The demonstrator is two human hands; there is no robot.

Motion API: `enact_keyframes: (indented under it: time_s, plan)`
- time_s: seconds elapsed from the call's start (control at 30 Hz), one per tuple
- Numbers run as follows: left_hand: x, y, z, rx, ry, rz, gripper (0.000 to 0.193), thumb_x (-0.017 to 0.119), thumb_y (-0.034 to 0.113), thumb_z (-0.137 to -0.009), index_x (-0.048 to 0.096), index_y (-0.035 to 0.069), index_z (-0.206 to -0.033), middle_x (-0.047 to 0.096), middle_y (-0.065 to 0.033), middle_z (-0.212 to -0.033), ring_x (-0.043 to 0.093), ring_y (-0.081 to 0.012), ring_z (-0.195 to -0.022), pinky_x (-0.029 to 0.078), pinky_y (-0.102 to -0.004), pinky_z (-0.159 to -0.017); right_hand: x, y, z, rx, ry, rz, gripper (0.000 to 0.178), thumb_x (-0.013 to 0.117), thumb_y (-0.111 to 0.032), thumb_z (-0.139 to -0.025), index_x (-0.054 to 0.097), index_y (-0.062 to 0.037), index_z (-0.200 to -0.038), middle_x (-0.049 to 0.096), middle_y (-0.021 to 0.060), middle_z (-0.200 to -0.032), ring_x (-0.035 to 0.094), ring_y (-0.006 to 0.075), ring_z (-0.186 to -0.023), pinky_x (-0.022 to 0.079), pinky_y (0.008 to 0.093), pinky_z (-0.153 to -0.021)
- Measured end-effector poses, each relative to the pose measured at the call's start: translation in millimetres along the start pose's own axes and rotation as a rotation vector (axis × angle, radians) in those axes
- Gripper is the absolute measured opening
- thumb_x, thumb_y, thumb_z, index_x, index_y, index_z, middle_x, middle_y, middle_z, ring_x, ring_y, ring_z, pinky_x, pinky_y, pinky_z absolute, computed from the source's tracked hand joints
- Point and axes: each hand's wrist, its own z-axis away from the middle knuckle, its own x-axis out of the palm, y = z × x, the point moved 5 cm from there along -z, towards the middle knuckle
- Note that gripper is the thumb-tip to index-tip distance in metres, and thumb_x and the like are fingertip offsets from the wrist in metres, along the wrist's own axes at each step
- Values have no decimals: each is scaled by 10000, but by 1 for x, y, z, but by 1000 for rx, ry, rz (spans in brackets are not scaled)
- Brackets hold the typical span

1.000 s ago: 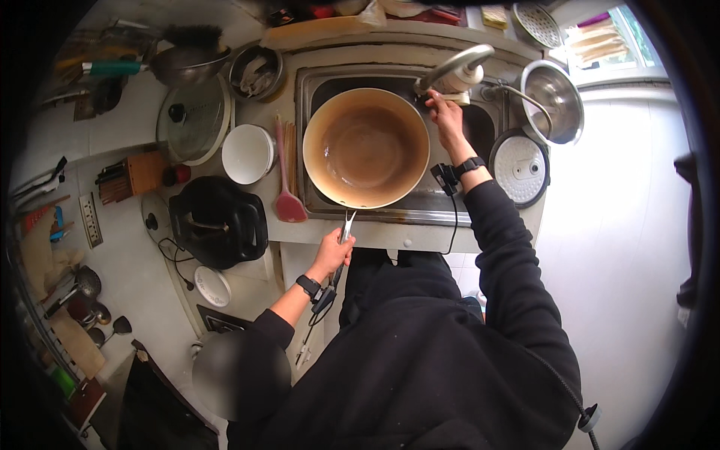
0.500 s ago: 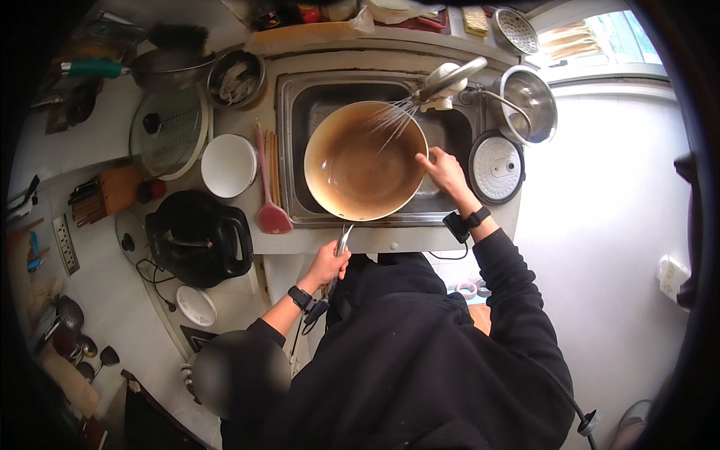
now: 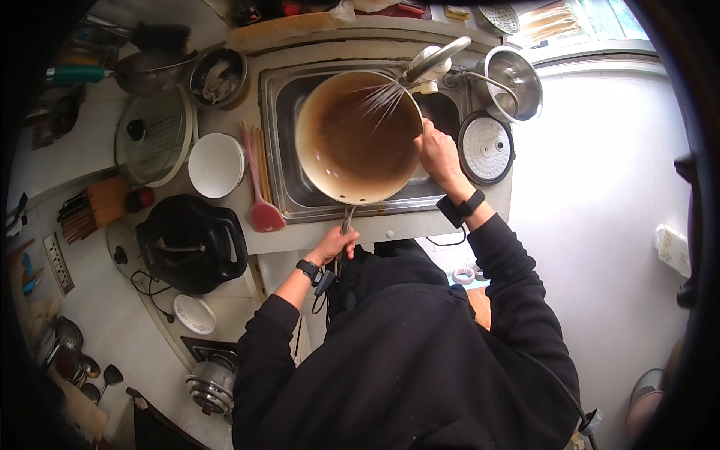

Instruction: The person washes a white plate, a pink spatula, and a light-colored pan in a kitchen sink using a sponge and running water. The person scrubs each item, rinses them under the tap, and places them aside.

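Note:
A large deep pan [image 3: 326, 142], cream at the rim and brown inside, is held over the steel sink [image 3: 281, 196]. Its metal handle [image 3: 347, 223] points toward me, and my left hand [image 3: 333, 245] is wrapped round it. On the pan's right side, my right hand [image 3: 439, 154] grips the rim, with the fingers partly hidden. From the faucet [image 3: 439, 60], a fanned spray of water [image 3: 382, 101] falls into the far right part of the pan.
Left of the sink lie a red spatula [image 3: 266, 214], chopsticks and a white bowl [image 3: 216, 165]. Beyond them are a glass lid [image 3: 154, 139] and a black appliance [image 3: 191, 244]. At right stand a steel pot [image 3: 514, 82] and a round perforated lid [image 3: 486, 148].
The pan has shifted slightly away from me, toward the faucet. My right hand has moved farther up along its right rim. The whole view has shifted a little.

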Motion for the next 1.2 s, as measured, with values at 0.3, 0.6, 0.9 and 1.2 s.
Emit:
enact_keyframes:
  time_s: [0.3,0.6,0.9,1.2]
  plan:
    - [-23,40,22,415,584,-426,349,643,315,-989,522,43,-806,514,-43,-561,488,-160,-444,408,-332,-457,80,31,-20,162,74,-500,258,518,-176,-996,517,0,-1185,660,292,-980,641,467,-934,509,529,-765]
    - [5,79,79,232,594,-479,298,590,297,-1019,522,41,-883,512,8,-589,498,-84,-448,416,-270,-423,122,31,-32,277,-131,-343,302,582,-257,-863,579,27,-964,673,302,-914,636,495,-900,496,565,-813]
    - [21,25,42,212,332,-257,257,563,292,-1037,518,51,-958,553,-14,-645,566,-111,-510,486,-266,-506,20,1,-24,-73,15,-18,251,607,-165,-872,559,18,-1036,672,242,-790,670,434,-732,548,519,-663]
    - [7,31,5,369,346,-33,303,623,300,-1009,462,104,-844,426,29,-567,417,-62,-430,377,-236,-413,24,1,-20,-143,261,-81,504,600,-130,-921,452,-19,-1390,580,228,-1300,553,321,-1237,443,471,-1018]
